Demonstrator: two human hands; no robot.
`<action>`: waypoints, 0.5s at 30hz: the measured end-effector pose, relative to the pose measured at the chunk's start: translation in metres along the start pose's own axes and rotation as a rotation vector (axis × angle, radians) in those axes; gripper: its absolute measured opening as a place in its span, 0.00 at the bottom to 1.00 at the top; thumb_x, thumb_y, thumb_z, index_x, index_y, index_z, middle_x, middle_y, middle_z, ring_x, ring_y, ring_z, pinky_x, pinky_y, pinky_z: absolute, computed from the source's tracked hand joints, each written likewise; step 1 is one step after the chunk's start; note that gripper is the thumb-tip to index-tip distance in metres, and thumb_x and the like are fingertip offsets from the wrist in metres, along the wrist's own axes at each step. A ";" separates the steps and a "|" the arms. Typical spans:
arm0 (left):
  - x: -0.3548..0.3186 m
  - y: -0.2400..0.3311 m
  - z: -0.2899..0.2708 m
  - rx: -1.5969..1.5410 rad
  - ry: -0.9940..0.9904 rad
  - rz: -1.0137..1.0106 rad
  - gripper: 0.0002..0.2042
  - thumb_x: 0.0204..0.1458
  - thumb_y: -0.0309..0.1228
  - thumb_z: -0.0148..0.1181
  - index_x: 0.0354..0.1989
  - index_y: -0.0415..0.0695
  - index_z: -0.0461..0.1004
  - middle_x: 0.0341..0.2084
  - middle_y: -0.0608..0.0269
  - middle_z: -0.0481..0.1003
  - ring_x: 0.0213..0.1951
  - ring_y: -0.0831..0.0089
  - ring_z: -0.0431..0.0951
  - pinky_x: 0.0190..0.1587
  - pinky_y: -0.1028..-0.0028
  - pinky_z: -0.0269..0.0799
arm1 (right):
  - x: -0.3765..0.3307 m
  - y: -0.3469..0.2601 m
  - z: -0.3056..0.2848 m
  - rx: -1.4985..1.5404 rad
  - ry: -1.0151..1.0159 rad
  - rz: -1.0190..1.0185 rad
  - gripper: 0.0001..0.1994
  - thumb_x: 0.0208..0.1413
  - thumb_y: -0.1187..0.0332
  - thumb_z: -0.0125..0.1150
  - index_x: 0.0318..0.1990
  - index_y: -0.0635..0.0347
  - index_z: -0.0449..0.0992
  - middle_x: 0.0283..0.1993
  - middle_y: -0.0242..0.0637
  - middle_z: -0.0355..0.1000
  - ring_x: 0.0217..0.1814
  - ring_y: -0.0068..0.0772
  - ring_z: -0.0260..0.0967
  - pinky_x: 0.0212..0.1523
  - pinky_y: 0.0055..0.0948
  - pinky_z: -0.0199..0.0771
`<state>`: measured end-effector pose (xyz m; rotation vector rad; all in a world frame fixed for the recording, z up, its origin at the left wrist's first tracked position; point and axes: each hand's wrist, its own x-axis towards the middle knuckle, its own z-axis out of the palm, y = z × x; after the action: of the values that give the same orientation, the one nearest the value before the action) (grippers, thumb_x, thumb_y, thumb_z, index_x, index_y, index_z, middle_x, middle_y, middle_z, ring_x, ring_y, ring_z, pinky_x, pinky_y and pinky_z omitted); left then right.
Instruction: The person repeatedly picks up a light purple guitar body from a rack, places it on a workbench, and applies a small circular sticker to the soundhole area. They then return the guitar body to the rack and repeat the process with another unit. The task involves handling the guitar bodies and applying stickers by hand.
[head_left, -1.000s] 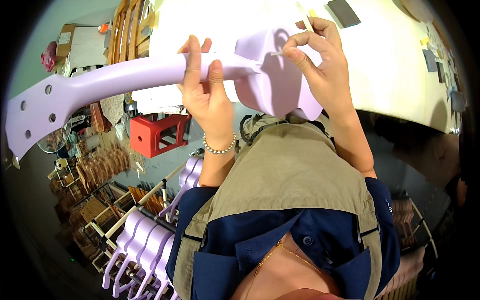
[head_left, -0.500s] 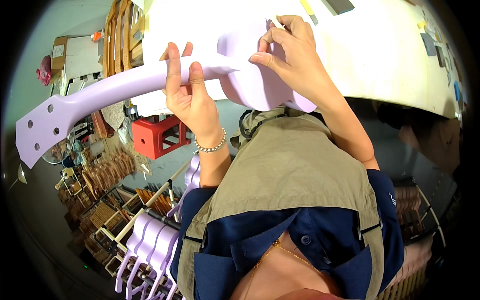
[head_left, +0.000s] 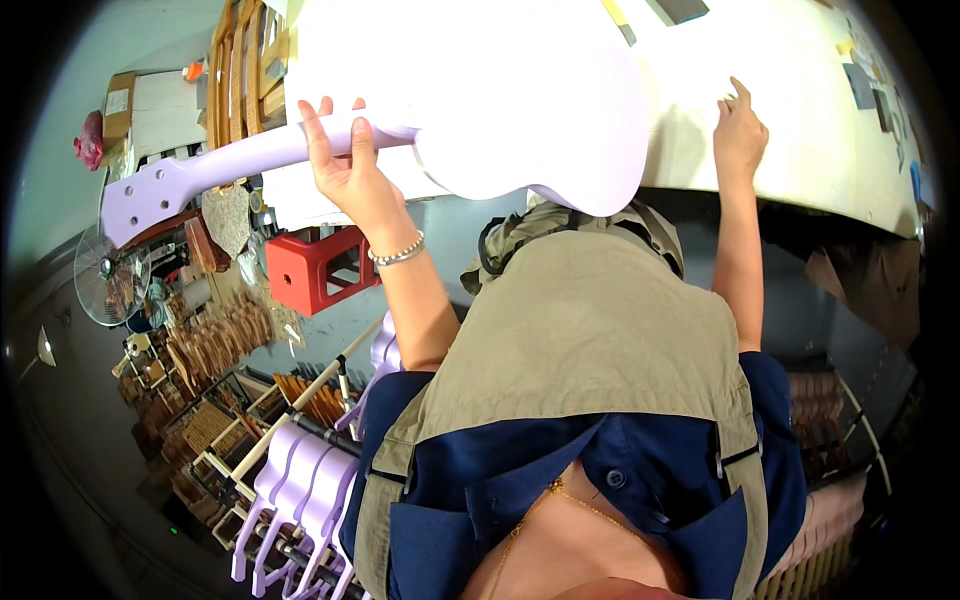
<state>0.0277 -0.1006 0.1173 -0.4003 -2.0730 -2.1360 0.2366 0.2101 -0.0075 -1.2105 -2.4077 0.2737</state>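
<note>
A lilac ukulele [head_left: 540,192], without strings, lies at the near edge of the worktable, its body washed out by glare. Its neck points left, and the headstock with several round holes hangs past the table. My left hand [head_left: 352,190] grips the neck close to the body, thumb on the near side and fingers around it. Well to the right of the body, my right hand [head_left: 741,145] is over the table, back of the hand up. One finger stretches forward, the others are bent, and no held thing shows.
A dark flat block [head_left: 680,10] and a yellow-and-grey strip [head_left: 619,20] lie on the far part of the white table [head_left: 810,150]. A red stool [head_left: 318,272] stands below left, beside a rack of lilac ukulele bodies [head_left: 305,475]. A fan [head_left: 110,268] stands farther left.
My right hand has left the ukulele body and moved right; the small pale stick it held no longer shows. The ukulele has turned and shifted, its headstock now further right and higher.
</note>
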 end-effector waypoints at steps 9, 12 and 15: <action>0.000 -0.029 -0.018 -0.016 0.161 -0.082 0.49 0.49 0.16 0.50 0.62 0.65 0.16 0.55 0.42 0.59 0.46 0.57 0.72 0.48 0.57 0.72 | -0.027 0.042 0.004 0.104 0.050 -0.082 0.15 0.53 0.67 0.57 0.48 0.57 0.71 0.32 0.38 0.69 0.34 0.33 0.67 0.36 0.30 0.68; -0.003 -0.030 -0.017 -0.078 0.207 -0.092 0.48 0.49 0.18 0.51 0.62 0.65 0.16 0.54 0.43 0.59 0.46 0.55 0.73 0.47 0.55 0.72 | -0.053 0.014 0.020 0.721 -0.352 0.285 0.20 0.59 0.54 0.47 0.49 0.59 0.72 0.43 0.40 0.70 0.44 0.28 0.66 0.43 0.25 0.66; -0.003 -0.029 -0.019 -0.114 0.197 -0.108 0.42 0.50 0.19 0.51 0.63 0.60 0.26 0.52 0.43 0.61 0.47 0.52 0.72 0.47 0.55 0.73 | -0.073 -0.019 0.021 1.099 -0.701 0.377 0.33 0.61 0.44 0.29 0.57 0.65 0.62 0.52 0.46 0.65 0.53 0.37 0.62 0.55 0.32 0.61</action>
<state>0.0211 -0.1183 0.0883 -0.0860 -1.9117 -2.2593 0.2514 0.1408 -0.0400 -1.0403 -1.8406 2.0720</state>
